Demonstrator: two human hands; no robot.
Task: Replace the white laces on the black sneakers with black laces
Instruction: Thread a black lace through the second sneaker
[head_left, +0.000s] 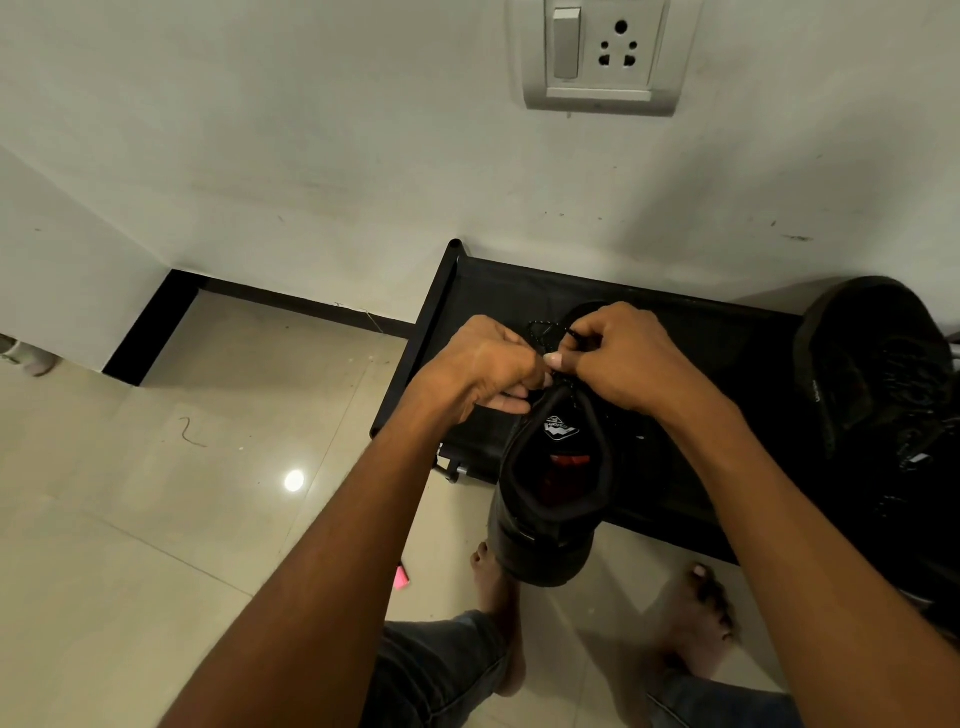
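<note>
Black speckled cord lace (540, 332) pinched by left hand (480, 366) and right hand (618, 356), fingers curled tight, above black leather sneaker (550, 499) at six o'clock; could slip free if loosened

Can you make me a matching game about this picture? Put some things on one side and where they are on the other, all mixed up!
Things:
1. black lace
2. sneaker being laced
3. other sneaker
4. wall socket

Places:
A. high up on the white wall
B. pinched by the left hand and the right hand
C. lying at the right end of the black rack
D. front edge of the rack, heel sticking out over the floor

Pairs: 1-B, 2-D, 3-C, 4-A
</note>
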